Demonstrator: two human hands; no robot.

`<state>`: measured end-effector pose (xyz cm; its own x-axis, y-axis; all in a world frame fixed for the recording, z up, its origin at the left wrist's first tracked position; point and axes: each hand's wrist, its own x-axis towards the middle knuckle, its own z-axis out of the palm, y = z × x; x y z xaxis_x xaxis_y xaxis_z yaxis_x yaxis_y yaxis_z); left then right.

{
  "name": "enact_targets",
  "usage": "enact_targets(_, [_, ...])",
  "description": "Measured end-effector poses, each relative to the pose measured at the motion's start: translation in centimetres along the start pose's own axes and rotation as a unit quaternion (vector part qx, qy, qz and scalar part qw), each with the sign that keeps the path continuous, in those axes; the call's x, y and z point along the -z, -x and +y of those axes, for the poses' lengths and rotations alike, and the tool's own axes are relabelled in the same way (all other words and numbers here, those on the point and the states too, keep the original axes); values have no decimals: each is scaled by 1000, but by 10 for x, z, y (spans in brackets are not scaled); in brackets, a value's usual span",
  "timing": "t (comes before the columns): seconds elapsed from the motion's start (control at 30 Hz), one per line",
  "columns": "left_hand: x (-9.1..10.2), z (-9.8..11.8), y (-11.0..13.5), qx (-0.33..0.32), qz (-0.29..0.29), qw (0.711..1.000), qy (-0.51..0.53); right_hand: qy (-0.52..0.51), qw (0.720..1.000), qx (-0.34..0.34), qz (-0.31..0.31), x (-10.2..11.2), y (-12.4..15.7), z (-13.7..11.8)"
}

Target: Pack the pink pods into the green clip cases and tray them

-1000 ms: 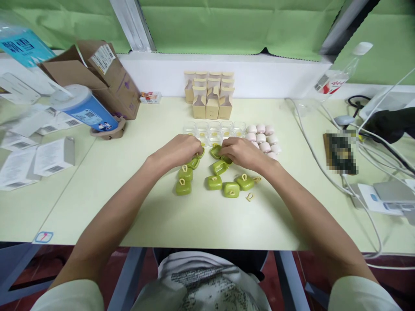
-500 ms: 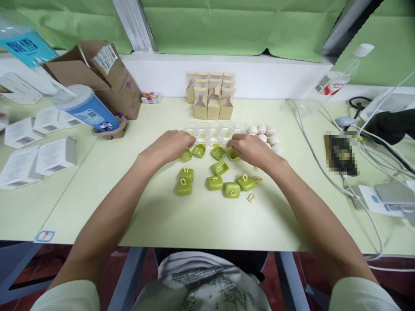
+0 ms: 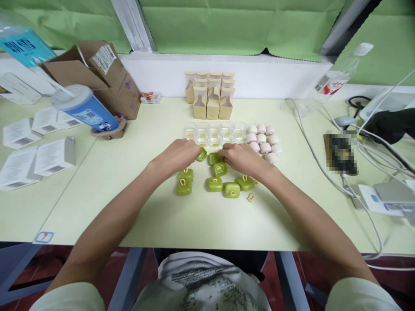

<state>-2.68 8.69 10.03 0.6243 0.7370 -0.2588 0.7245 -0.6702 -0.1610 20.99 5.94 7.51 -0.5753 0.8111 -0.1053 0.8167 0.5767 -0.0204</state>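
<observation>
My left hand [image 3: 181, 154] is closed, its curled fingertips pressed at the edge of an open green case half [image 3: 202, 154]. Opposite it, my right hand [image 3: 241, 158] is also closed, with its fingers against the green case halves beside it; what lies beneath the fingers is partly hidden. Between the hands are another open green case half [image 3: 214, 158] and a tilted one [image 3: 221, 169]. Nearer to me stand closed green cases with small yellow loops, among them a pair at left [image 3: 184, 187] and one at right [image 3: 232, 190]. A loose yellow loop [image 3: 250, 197] lies alongside.
Clear plastic cups [image 3: 215, 129] stand in rows behind my hands, beside pale pink round pieces [image 3: 261, 138]. Small open cardboard boxes [image 3: 213, 106] are against the wall. At left are a blue canister [image 3: 94, 114], a carton [image 3: 123, 93] and white boxes [image 3: 55, 156]; at right, white cables [image 3: 308, 147].
Both hands have moved inward and slightly toward me. The open green case halves between them now sit closer together, and the outer ones are covered by my hands.
</observation>
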Motion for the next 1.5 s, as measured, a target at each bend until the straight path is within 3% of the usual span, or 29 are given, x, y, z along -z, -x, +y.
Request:
enact_targets(0.3, [11, 7, 1, 25, -20, 999, 21, -18, 998, -53, 17, -4, -1, -7])
enact_targets(0.63, [12, -14, 10, 31, -46, 995, 78, -101, 994, -32, 30, -4, 0, 1])
enact_targets(0.77, [7, -18, 12, -2, -25, 996, 80, -136, 990, -8, 45, -13, -5, -1])
enact_targets(1.1, [4, 1, -1, 2, 5, 998, 64, -109, 992, -3, 69, -16, -6, -8])
enact_targets(1.5, [1, -8, 2, 0, 23, 999, 22, -55, 995, -21, 80, -19, -9, -8])
